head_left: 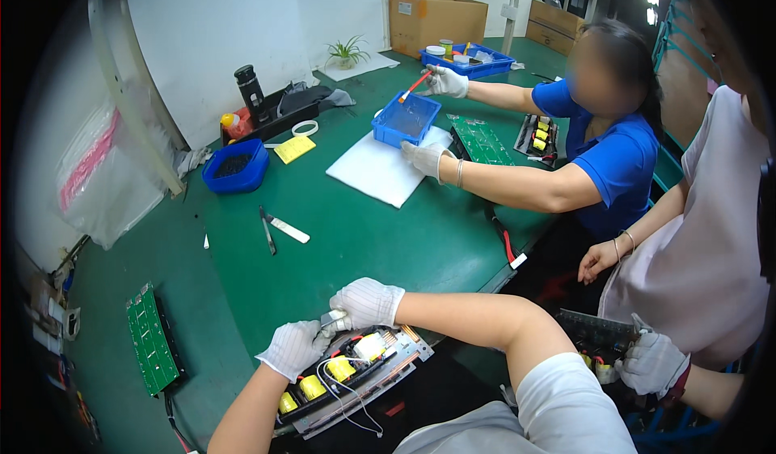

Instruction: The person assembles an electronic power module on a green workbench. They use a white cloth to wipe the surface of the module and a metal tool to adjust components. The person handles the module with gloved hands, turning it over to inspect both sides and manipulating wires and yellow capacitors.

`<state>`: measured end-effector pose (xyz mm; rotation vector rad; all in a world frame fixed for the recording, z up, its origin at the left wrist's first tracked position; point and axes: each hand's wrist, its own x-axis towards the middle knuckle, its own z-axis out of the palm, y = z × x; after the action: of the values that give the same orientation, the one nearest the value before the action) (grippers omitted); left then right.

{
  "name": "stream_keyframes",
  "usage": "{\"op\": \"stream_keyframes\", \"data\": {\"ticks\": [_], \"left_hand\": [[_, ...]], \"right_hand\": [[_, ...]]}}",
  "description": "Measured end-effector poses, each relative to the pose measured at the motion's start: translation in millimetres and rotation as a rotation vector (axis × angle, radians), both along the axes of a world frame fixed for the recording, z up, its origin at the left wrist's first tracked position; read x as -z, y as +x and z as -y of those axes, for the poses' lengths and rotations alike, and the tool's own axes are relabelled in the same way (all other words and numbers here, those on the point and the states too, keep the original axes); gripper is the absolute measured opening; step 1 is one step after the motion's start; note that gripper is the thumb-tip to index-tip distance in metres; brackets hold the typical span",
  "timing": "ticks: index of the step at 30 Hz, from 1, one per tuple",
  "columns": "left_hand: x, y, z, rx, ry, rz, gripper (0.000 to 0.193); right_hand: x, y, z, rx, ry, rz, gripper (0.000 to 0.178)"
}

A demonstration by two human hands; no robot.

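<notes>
Both my hands wear white striped cotton gloves and meet above a circuit board assembly (356,383) tilted at the table's near edge. That assembly carries yellow-wrapped coils (340,368), a metal heat sink strip along its side and a loose thin white cable (349,403). My right hand (368,302) is closed on a small pale grey-white piece (331,318), whose kind I cannot make out. My left hand (295,347) is closed too, its fingertips against the same spot; what they grip is hidden.
A green board (153,339) lies left. Beyond my hands are a knife-like tool (287,229), a black pen-like tool (267,232) and a blue bin (235,166). Across, a co-worker's gloved hands hold a brush (414,87) and blue tray (404,123). Another person's gloved hand (653,363) is right.
</notes>
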<state>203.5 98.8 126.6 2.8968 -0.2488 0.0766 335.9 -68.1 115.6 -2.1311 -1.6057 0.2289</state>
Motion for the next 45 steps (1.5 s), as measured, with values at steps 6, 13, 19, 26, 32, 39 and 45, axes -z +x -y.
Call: {"op": "stream_keyframes", "data": {"ticks": [6,13,19,26,32,39,45], "left_hand": [[2.5,-1.3,-0.8,-0.003,-0.013,0.019,0.032],[0.4,-2.0,0.4,0.002,-0.005,0.032,0.032],[-3.0,-0.9,1.3,-0.002,-0.027,0.033,0.033],[-2.7,-0.9,3.4,0.001,-0.031,0.085,0.032],[-4.9,-2.0,2.9,0.004,-0.038,0.066,0.033],[-1.8,-6.0,1.1,0.009,-0.04,0.058,0.028],[3.4,1.7,0.9,-0.026,-0.056,0.005,0.026]], "right_hand": [[-0.6,-1.2,1.0,-0.007,0.022,-0.006,0.061],[-0.2,-0.9,0.8,-0.004,0.025,-0.015,0.058],[-2.0,0.2,1.2,0.008,-0.009,-0.017,0.056],[-0.6,0.3,1.6,0.013,0.0,-0.01,0.054],[-7.8,-0.6,2.6,0.01,-0.031,-0.028,0.054],[3.7,-3.3,-1.0,0.006,-0.001,-0.021,0.056],[9.0,1.1,2.3,-0.003,0.057,0.006,0.056]]}}
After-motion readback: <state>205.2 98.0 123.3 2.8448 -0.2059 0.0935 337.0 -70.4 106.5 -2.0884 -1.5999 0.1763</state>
